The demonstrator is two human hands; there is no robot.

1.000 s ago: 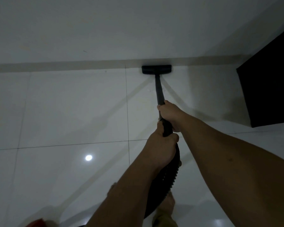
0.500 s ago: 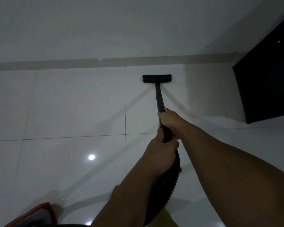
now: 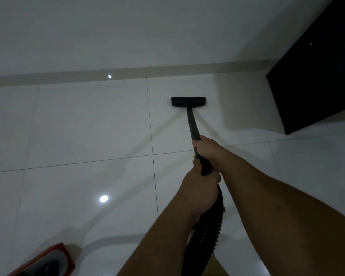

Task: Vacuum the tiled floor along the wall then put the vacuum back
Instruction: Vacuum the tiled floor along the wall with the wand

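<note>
Mid-sweep: my right hand (image 3: 208, 151) and left hand (image 3: 200, 193) grasp the wand (image 3: 192, 124); next, nozzle (image 3: 188, 101) toward the wall (image 3: 127, 36).

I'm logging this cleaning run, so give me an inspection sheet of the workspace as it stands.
Surface: glossy white tiled floor, lamp glare spots.
Job's things: vacuum head flat on the tile, short of the skirting strip; wand; red vacuum body at lower left.
Clutter: nothing seen.
Hands: right hand grips the wand, left hand below it.
Cables: ribbed hose; no cord seen.
Surroundings: pale wall, dark cabinet at right.
</note>
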